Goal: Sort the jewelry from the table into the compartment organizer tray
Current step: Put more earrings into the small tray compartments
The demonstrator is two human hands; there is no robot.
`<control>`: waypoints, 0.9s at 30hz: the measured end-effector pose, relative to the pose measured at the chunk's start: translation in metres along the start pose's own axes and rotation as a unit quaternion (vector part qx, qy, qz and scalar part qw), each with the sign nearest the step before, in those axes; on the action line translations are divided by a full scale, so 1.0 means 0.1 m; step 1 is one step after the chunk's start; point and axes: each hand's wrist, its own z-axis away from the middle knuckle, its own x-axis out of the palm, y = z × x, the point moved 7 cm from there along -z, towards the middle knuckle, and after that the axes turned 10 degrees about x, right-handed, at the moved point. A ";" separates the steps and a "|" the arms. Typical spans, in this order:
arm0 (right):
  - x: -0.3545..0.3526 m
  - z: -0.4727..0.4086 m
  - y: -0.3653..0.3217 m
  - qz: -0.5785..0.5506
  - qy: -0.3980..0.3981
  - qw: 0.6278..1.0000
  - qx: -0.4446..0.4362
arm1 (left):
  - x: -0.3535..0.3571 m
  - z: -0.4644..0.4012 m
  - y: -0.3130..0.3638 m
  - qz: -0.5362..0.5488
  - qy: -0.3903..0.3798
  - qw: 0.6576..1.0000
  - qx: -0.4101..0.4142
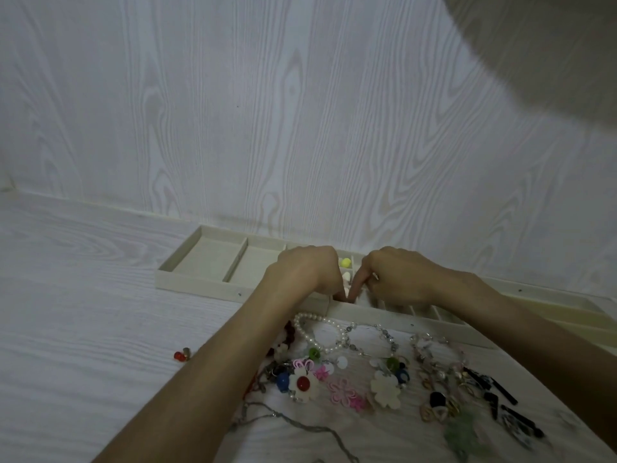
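I see both hands over the organizer tray (197,284), left hand (309,270) and right hand (397,275) curled, fingertips meeting in one small compartment, possibly pinching something pale, grip hidden, pearl bracelet (320,330) just beside tray.

I cannot see what either grip holds: both hide the tray's (187,285) middle compartments. Right of it, black pieces (514,421) blur.
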 end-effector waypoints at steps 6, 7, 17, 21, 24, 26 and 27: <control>-0.06 -0.01 -0.14 0.064 0.018 0.998 -0.007 | 0.00 -0.03 -0.03 -0.009 -0.005 1.000 -0.004; -0.09 -0.01 -0.13 0.056 0.019 0.998 -0.006 | 0.01 -0.03 -0.03 -0.008 -0.009 1.000 -0.004; -0.06 -0.05 -0.12 0.060 -0.003 0.998 0.005 | 0.03 -0.08 -0.05 0.000 -0.023 1.000 0.005; -0.29 0.10 -0.05 -0.002 0.025 1.000 0.006 | 0.02 -0.03 -0.08 0.036 -0.051 0.998 0.010; -0.57 0.42 0.08 -0.085 0.072 0.994 0.001 | -0.16 0.13 -0.04 0.067 -0.048 0.996 0.032; -0.63 0.70 0.19 -0.119 0.083 0.989 0.006 | -0.36 0.31 -0.06 0.098 0.005 0.995 0.035; -0.60 0.82 0.24 -0.129 0.077 0.989 0.009 | -0.44 0.39 -0.10 0.109 0.043 0.993 0.028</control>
